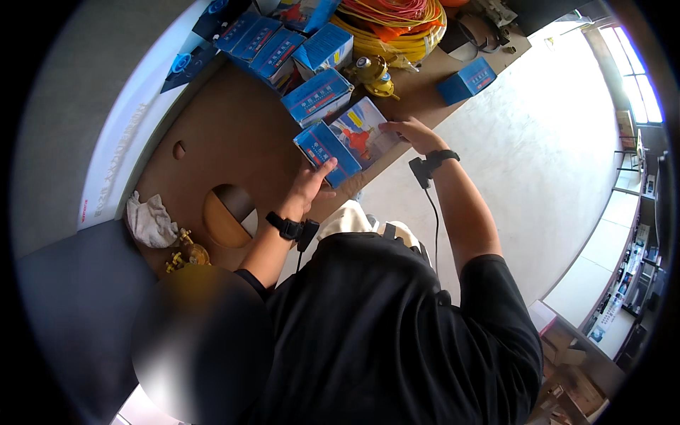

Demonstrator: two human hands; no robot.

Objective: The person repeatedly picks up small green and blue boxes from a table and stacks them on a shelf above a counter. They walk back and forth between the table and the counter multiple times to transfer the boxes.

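Observation:
A blue carton (pixel 327 151) is between my hands near the table's front edge, its picture-printed panel (pixel 360 132) facing up on the right. Panel and blue part look like one carton, though their join is not clear. My left hand (pixel 312 183) grips the near left end, thumb on the blue face and some fingers below. My right hand (pixel 416 134) holds the panel's right edge, its fingertips on the print. Just beyond lies another blue carton (pixel 317 96). A brass-coloured valve-like fitting (pixel 375 75) stands behind the panel.
Several blue cartons (pixel 263 48) crowd the far side, beside coiled yellow hose (pixel 397 44). One blue carton (pixel 467 81) sits near the right edge of the brown table (pixel 234 127). At left are a round hole, a white cloth (pixel 151 219) and a brass fitting (pixel 190 251).

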